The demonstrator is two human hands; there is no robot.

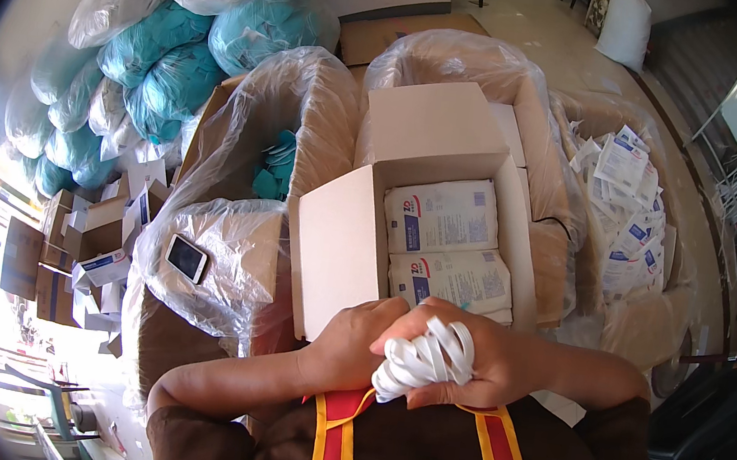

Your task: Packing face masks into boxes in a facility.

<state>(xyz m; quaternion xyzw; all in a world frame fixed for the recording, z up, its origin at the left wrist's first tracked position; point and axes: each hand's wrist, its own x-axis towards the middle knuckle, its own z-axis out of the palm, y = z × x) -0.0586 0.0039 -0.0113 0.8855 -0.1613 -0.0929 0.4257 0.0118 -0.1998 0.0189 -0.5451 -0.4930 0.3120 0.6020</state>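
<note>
Right hand (495,352): fingers closed around a bundle of white strips (428,361). Left hand (355,328): curled beside the right, its palm hidden. Directly beyond the fingers of both hands stands an open carton (335,244) containing white printed packets (441,216). Left of the fingers, a phone (186,258) lies on plastic film (240,238); farther off that way, teal-filled bags (182,72) are piled. Well right of the fingers, a plastic-lined box (648,325) holds loose packs (634,215).

left hand (355,333) partly hidden, white bundle (426,361) partly covered
</note>
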